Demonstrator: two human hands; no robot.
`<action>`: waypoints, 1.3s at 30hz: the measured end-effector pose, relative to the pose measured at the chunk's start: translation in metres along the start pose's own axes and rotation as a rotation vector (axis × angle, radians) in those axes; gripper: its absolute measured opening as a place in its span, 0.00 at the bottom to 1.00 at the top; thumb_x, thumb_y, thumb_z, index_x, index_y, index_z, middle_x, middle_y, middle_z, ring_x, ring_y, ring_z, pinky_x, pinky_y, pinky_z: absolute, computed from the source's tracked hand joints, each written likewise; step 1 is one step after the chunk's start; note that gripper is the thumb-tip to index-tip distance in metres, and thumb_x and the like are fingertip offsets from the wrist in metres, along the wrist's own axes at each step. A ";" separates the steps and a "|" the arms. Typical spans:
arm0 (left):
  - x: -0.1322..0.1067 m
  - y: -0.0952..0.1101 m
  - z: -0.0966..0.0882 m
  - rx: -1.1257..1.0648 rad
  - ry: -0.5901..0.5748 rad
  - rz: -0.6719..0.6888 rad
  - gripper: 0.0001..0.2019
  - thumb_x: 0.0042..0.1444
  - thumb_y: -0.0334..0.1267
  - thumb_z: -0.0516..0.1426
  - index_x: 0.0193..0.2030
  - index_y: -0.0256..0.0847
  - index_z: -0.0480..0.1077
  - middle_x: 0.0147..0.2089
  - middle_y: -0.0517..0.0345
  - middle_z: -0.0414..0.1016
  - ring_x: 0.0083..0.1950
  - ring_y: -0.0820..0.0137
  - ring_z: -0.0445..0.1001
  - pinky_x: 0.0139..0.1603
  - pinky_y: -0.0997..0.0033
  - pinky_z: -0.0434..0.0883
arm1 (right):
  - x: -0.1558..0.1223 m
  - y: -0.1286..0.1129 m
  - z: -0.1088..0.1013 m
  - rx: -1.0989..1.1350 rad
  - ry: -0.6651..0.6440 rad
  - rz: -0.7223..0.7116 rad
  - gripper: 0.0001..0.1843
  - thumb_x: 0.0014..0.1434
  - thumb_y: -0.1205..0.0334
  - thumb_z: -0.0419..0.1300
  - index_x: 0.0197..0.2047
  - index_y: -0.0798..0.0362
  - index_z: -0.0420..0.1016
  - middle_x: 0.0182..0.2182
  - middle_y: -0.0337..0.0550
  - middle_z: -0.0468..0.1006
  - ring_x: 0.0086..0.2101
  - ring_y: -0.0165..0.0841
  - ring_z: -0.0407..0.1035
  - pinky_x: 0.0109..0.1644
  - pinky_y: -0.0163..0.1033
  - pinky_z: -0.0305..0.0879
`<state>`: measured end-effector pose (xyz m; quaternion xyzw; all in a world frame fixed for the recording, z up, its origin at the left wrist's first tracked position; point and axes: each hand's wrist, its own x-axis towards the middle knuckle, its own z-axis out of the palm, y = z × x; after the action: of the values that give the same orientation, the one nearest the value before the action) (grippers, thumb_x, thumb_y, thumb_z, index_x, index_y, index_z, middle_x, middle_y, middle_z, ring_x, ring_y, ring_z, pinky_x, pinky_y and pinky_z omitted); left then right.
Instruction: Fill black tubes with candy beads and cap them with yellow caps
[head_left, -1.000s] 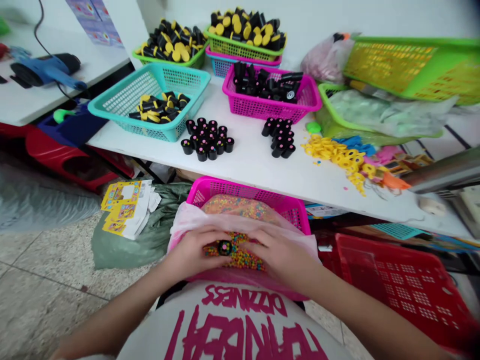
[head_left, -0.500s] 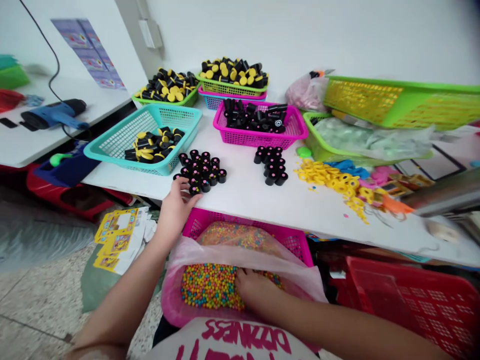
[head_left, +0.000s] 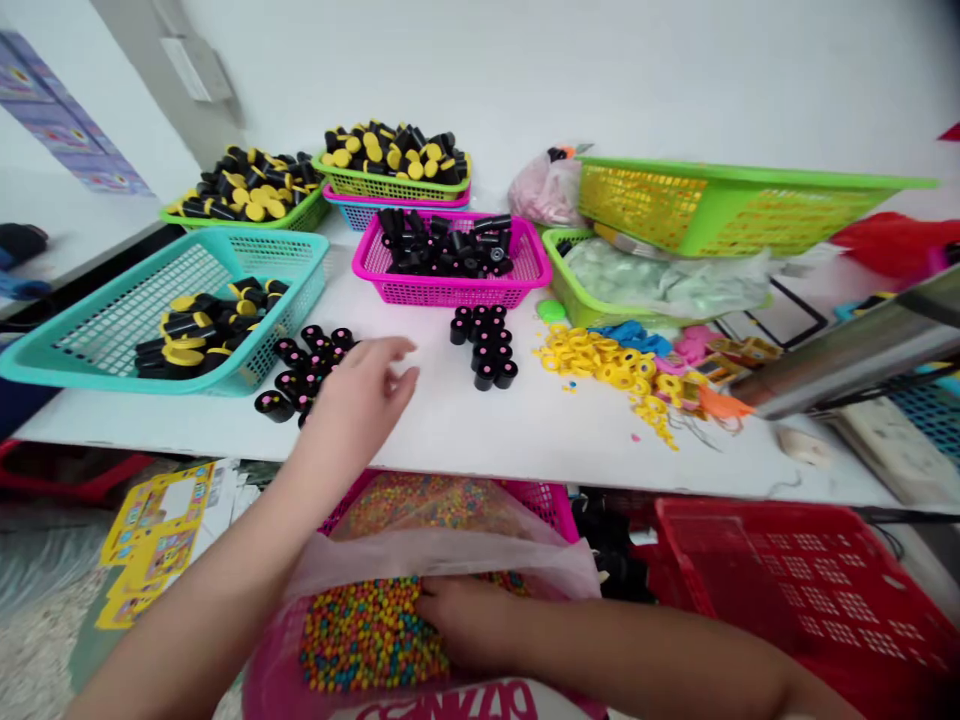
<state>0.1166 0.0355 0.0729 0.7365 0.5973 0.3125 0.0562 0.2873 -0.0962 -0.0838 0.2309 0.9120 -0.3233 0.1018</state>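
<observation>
My left hand (head_left: 369, 388) is over the white table (head_left: 420, 420), with thumb and fingers apart and nothing visible between them. It partly covers a cluster of short black cylinders (head_left: 291, 384) with pink centres. Farther right stands a smaller group of the same black cylinders (head_left: 484, 350). My right hand (head_left: 466, 618) reaches into small multicoloured beads (head_left: 367, 635) in a clear plastic bag (head_left: 442, 550); its fingertips are buried among them, so its grip is hidden. The bag lies in a pink basket (head_left: 553, 507) below the table edge.
A turquoise basket (head_left: 60, 355) holds black-and-yellow pieces. Behind the cylinders, a magenta basket (head_left: 457, 293) contains black tubes. Yellow rings (head_left: 600, 355) lie loose at right, near green baskets (head_left: 750, 205) and a metal tube (head_left: 862, 345). A red crate (head_left: 810, 590) stands lower right.
My left hand has moved right from the front left edge of the cylinder cluster, and its fingers now point right. My right hand stays in the beads. The view has shifted right.
</observation>
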 end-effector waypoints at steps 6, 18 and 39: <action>0.095 0.009 0.091 0.053 -0.199 -0.096 0.16 0.59 0.30 0.54 0.54 0.36 0.67 0.50 0.42 0.69 0.48 0.58 0.75 0.51 0.58 0.70 | -0.006 0.004 0.006 0.015 0.027 0.001 0.15 0.54 0.59 0.60 0.45 0.55 0.73 0.42 0.50 0.77 0.35 0.37 0.73 0.35 0.36 0.69; 0.042 0.018 0.031 -0.093 -0.144 0.061 0.17 0.53 0.32 0.58 0.51 0.36 0.67 0.47 0.49 0.73 0.46 0.64 0.74 0.50 0.64 0.71 | -0.013 0.002 -0.011 0.241 0.048 0.099 0.18 0.54 0.67 0.57 0.48 0.56 0.74 0.43 0.51 0.80 0.40 0.40 0.75 0.41 0.37 0.68; -0.237 -0.016 -0.010 -0.429 -0.520 -0.028 0.14 0.55 0.34 0.61 0.49 0.42 0.71 0.53 0.51 0.75 0.56 0.64 0.73 0.58 0.63 0.70 | -0.045 -0.078 -0.044 0.200 0.330 0.019 0.16 0.69 0.63 0.48 0.57 0.51 0.68 0.50 0.48 0.72 0.52 0.36 0.66 0.56 0.45 0.65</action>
<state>0.0764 -0.1796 -0.0190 0.7545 0.4937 0.2321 0.3647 0.2873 -0.1379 0.0073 0.2983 0.8775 -0.3690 -0.0693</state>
